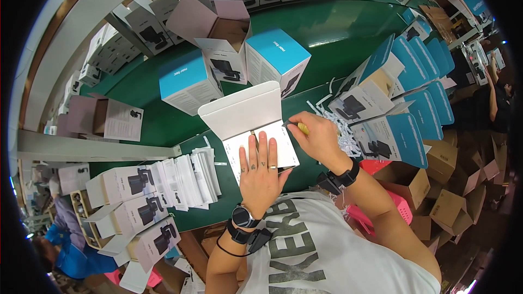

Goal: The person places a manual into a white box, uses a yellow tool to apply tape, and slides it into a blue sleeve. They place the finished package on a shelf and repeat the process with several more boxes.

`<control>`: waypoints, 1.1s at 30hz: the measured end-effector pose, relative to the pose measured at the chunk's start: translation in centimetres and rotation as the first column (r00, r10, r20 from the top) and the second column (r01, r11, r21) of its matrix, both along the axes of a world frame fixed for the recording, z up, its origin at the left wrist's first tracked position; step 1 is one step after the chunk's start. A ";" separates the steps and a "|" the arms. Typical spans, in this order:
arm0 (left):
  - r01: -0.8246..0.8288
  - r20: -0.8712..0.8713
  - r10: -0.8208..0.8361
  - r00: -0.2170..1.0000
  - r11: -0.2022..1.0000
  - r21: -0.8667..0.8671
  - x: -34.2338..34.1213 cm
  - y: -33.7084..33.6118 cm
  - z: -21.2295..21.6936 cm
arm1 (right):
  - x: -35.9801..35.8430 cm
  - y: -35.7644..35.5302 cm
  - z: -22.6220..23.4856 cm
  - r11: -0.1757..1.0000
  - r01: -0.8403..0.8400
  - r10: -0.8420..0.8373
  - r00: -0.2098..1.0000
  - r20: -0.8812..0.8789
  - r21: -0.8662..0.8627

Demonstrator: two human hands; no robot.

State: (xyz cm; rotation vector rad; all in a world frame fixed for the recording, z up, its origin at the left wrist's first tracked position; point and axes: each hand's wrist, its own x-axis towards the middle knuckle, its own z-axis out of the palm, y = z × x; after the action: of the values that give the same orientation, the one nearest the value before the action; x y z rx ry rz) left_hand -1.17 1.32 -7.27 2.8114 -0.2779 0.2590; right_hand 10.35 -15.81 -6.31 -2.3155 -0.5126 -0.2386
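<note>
In front of me is a white carton (239, 110) with its lid flap raised at the far side. My left hand (260, 177) lies flat, fingers stretched, on the printed white panel (286, 155) in the carton's opening. Beside the carton's right edge, my right hand (318, 135) is closed round a small yellow-handled tool (303, 128). A thin dark tip of it sticks out toward the carton's far right corner; the tool's exact kind is hidden by the fingers. What lies beneath the panel cannot be seen.
Two blue-topped boxes (277, 50) and an open box (229, 57) stand behind the carton on the green table (348, 30). White leaflets (201, 179) are stacked at left. Shredded paper (344, 136) and open blue-flapped boxes (389, 139) crowd the right. Cardboard boxes (449, 209) lie below.
</note>
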 end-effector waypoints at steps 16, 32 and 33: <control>0.017 0.048 -0.013 0.999 0.996 -0.085 -0.2 0.4 -0.3 | 0.9 -0.9 0.4 0.989 -0.138 0.140 0.990 -0.025 0.057; 0.004 0.091 0.001 0.996 0.999 -0.050 0.0 -0.3 -0.2 | 1.7 -1.8 1.0 0.906 -0.416 0.423 0.895 -0.139 0.081; -0.003 0.094 0.008 0.996 0.999 -0.051 0.1 -0.5 -0.3 | 2.0 -1.0 0.4 0.964 -0.237 0.262 0.927 -0.267 0.119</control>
State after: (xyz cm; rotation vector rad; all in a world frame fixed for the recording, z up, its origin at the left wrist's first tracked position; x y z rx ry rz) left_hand -1.10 0.85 -7.59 2.7544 -0.2809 0.3943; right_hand 12.30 -16.76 -5.94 -2.1278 -0.6313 0.1870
